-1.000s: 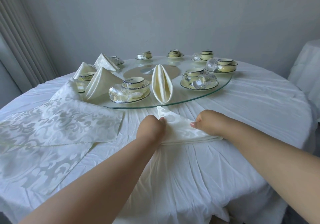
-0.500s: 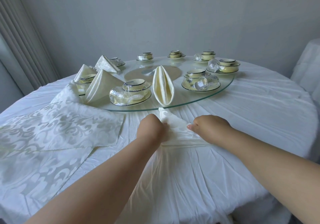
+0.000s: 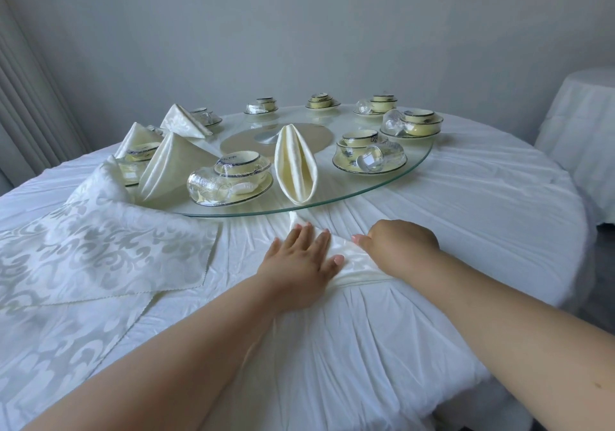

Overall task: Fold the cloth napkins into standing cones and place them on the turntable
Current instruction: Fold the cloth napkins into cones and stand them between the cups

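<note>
Two hands work one folded napkin point(image 3: 349, 257) on the desk point(image 3: 482, 231), just short of the glass turntable point(image 3: 412, 167). Left hand point(image 3: 299, 264) presses flat, fingers straight. Right hand point(image 3: 399, 247) pinches its edge, fingers curled. No legible writing.

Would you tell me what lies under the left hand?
The left hand presses flat on the folded napkin, which the right hand grips. The folds beneath the palm are hidden.
</note>
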### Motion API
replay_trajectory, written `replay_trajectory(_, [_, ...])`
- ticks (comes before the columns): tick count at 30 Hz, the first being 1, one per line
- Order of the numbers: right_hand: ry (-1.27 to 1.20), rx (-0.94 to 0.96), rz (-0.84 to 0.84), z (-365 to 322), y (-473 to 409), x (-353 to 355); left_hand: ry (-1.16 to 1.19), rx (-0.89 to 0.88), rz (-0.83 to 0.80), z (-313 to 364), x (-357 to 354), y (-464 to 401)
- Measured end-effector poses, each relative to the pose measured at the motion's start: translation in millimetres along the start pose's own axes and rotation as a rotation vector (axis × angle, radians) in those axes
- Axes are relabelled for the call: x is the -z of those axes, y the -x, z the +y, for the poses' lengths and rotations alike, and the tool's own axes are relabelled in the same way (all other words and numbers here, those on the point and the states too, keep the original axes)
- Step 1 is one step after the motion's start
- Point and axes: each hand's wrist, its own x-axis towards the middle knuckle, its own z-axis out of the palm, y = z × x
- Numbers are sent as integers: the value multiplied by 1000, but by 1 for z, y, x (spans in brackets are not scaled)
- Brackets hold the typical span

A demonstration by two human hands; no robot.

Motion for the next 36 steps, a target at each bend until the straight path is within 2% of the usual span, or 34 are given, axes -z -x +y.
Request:
replay_trajectory(2, [91, -75, 6, 2, 3, 7, -8, 8, -1, 1, 1, 1])
replay_trajectory(4, [104, -91, 159, 3, 12, 16, -5, 14, -5, 3, 1, 3])
replay_trajectory(6, [-88, 137, 417, 4, 27, 21, 3, 18, 2, 3, 1, 3])
replay_trajectory(7, [-229, 304, 398, 2, 39, 23, 1, 15, 4, 3, 1, 4])
replay_trajectory(9, [-401, 532, 97, -3, 62, 19, -18, 8, -4, 3, 2, 5])
replay_trajectory(10, [-380, 566, -44, -3, 67, 12, -34, 4, -7, 3, 2, 5])
replay_trajectory(12, [-223, 572, -165, 2, 70, -3, -43, -2, 3, 3, 1, 5])
replay_trajectory(16, [-64, 529, -200, 12, 71, -5, -5, 1, -1, 0, 0, 1])
replay_trajectory(20, [26, 521, -195, 24, 79, -6, -91, -42, -51, -12, 3, -3])
replay_trajectory(27, [74, 499, -255, 48, 90, -5, -59, -116, -173, -29, 18, 2])
replay_trajectory(30, [138, 497, -283, 42, 88, 9, -75, -133, -176, -32, 18, 3])
replay_trajectory(33, [160, 506, -210, 20, 78, 25, -85, -132, -173, -30, 17, 4])
replay_trajectory(36, [80, 600, -154, -4, 66, 24, -83, -126, -179, -30, 17, 3])
